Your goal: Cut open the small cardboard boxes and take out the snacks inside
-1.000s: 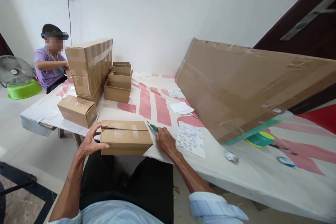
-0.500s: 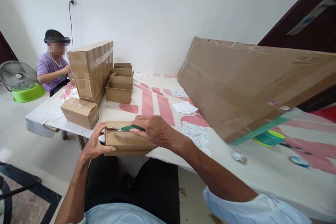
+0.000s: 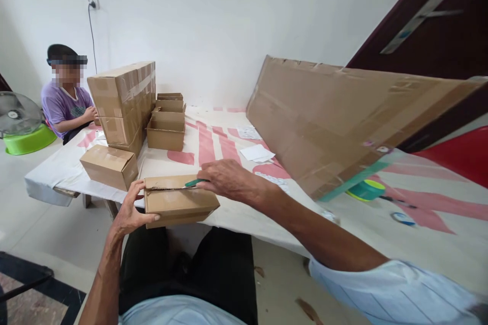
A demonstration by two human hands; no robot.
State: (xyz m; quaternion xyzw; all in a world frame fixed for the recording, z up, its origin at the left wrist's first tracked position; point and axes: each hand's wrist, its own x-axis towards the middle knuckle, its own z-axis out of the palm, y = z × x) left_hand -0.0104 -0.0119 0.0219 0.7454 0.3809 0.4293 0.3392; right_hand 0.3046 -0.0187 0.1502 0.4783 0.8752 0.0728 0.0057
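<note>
A small brown cardboard box (image 3: 179,203) lies at the near edge of the table, its top seam partly slit at the left. My left hand (image 3: 129,210) grips the box's left end, thumb on the front face and fingers behind. My right hand (image 3: 224,180) is closed round a green-handled cutter (image 3: 193,183), whose blade rests on the taped seam along the box's top.
A closed small box (image 3: 110,165), a tall taped stack (image 3: 124,101) and several open boxes (image 3: 165,132) stand at the far left. A person in purple (image 3: 66,104) sits behind them. A long cardboard sheet (image 3: 335,117) leans at the right, over tape rolls (image 3: 366,189). Paper sheets (image 3: 257,153) lie mid-table.
My right hand lifted the green cutter from the table right of the box, brought it onto the top seam and drew it along; the seam's left end now gapes.
</note>
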